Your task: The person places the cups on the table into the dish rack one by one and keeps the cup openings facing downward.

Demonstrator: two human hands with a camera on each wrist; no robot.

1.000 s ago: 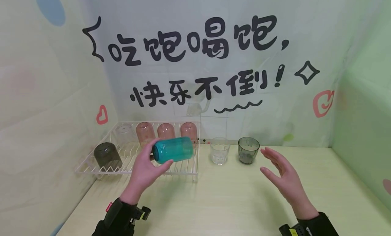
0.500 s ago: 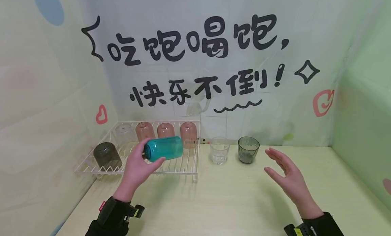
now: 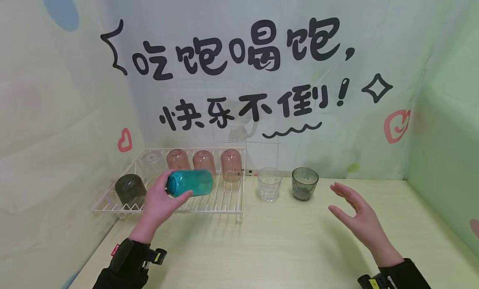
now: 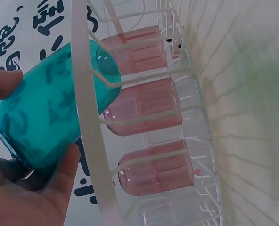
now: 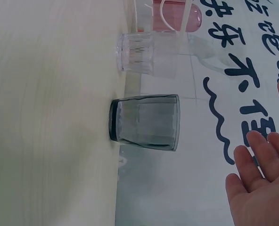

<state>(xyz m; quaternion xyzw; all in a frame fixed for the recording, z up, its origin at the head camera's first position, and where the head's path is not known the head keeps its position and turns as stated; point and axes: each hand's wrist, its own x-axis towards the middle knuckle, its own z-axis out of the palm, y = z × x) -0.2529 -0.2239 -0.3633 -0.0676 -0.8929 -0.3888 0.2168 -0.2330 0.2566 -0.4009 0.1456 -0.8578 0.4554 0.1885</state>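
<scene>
My left hand (image 3: 160, 206) grips a teal plastic-looking cup (image 3: 192, 183) near one end, thumb below and fingers around the far side. The cup lies on its side in the air, overlapping the front of the white wire dish rack (image 3: 220, 212) in the head view. In the left wrist view the teal cup (image 4: 40, 113) shows between thumb and fingers, partly behind the rack's rim. My right hand (image 3: 361, 224) hovers over the table at the right, fingers extended and holding nothing. Nearest to it stands a grey-green glass (image 3: 304, 185), upright.
Upside down on the rack are three pink cups (image 3: 231, 166), a clear cup (image 3: 152, 162) at back left and a dark grey cup (image 3: 131, 189) at front left. A clear glass (image 3: 268, 185) stands upright between rack and grey-green glass. Printed wall sheets border the table (image 3: 269, 243).
My left hand has carried the teal cup leftward across the front of the rack. My right hand has drifted slightly to the right, away from the grey-green glass.
</scene>
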